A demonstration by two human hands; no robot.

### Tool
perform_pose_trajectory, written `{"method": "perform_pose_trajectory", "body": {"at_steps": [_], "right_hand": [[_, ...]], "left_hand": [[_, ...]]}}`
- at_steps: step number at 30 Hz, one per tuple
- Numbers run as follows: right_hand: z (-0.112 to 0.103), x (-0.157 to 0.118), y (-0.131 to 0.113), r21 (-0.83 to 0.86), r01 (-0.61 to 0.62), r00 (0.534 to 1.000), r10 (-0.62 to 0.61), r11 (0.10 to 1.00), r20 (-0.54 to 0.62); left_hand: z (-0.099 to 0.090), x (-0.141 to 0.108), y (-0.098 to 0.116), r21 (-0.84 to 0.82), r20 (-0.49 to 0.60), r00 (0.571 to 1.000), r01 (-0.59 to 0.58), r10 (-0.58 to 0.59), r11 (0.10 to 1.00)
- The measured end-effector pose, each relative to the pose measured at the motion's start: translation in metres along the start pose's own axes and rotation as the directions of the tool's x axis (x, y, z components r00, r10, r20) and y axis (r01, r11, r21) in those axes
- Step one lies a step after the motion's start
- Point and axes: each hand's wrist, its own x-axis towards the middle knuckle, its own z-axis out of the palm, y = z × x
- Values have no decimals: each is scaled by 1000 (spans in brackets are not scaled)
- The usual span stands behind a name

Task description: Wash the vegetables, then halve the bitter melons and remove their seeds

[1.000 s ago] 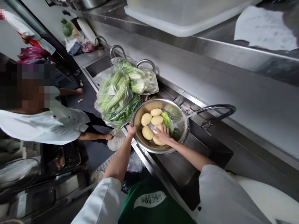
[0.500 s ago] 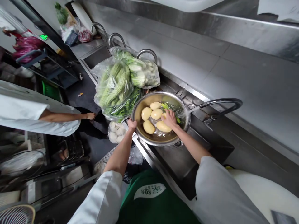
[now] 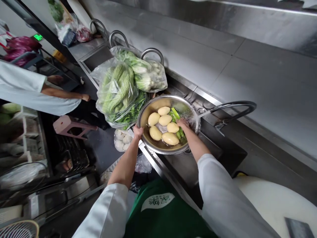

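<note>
A round metal basin (image 3: 158, 152) rests over the sink, holding water, several peeled potatoes (image 3: 170, 138) and green peppers (image 3: 175, 113). My left hand (image 3: 138, 131) is closed on the basin's near left rim. Inside the basin, my right hand (image 3: 183, 124) reaches down among the green peppers, to the right of the potatoes. Its fingers are partly hidden, so I cannot make out whether it grips anything. Water runs from the curved faucet (image 3: 235, 105) into the basin's right side.
Plastic bags of long green gourds (image 3: 119, 86) and leafy greens (image 3: 148, 74) lie left of the basin. A bag of white vegetables (image 3: 122, 140) is below them. Another person's arm (image 3: 64, 93) is at left, near a pink stool (image 3: 71, 126). A white round board (image 3: 274, 201) is at right.
My right hand has moved right, off the potatoes and toward the running water. More green peppers now show beside them. My left hand stays on the rim. A pink stool has come into view.
</note>
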Motion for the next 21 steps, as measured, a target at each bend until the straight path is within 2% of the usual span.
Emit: {"method": "perform_pose_trajectory", "body": {"at_steps": [2,4,5,7,10,11,13,14,15,16,17,18,19,21], "right_hand": [[5,-3,-16,-37,34,989,-39,999,-146],[12,-11,-35,-93,133,956,-153,987,-252],[15,-15,-44,-115,187,944,-211,976,-253],[17,-24,-58,-104,275,942,-289,956,-170],[5,-40,-55,14,426,903,-424,905,-62],[-3,-46,-44,52,466,884,-463,883,-62],[-23,-61,-8,118,478,872,-454,870,-185],[-34,-69,15,172,454,865,-386,874,-321],[-46,-76,40,251,420,833,-260,872,-489],[-57,-82,65,327,381,775,-106,865,-623],[-68,-87,87,404,369,709,27,837,-705],[-78,-89,105,476,386,689,96,790,-719],[-87,-88,117,534,410,696,125,739,-707],[-101,-80,126,599,475,743,71,645,-666]], "left_hand": [[0,1,-1,1,-4,1000,-4,4,1000],[1,2,-2,5,-2,1000,-6,6,1000],[1,3,-3,7,-2,1000,-5,5,1000],[1,5,-4,19,-6,1000,2,-2,1000],[2,6,-5,35,-11,1000,22,-21,999],[2,6,-5,35,-11,1000,27,-27,999],[1,5,-5,27,-11,999,39,-39,999],[1,5,-4,23,-10,999,47,-47,999],[1,4,-2,18,-5,998,56,-56,998],[1,4,0,13,2,998,65,-65,998],[1,4,2,10,15,997,74,-74,997],[1,4,5,7,28,996,80,-80,997],[2,4,8,6,41,996,83,-84,996],[5,6,13,15,29,997,71,-71,997]]}}
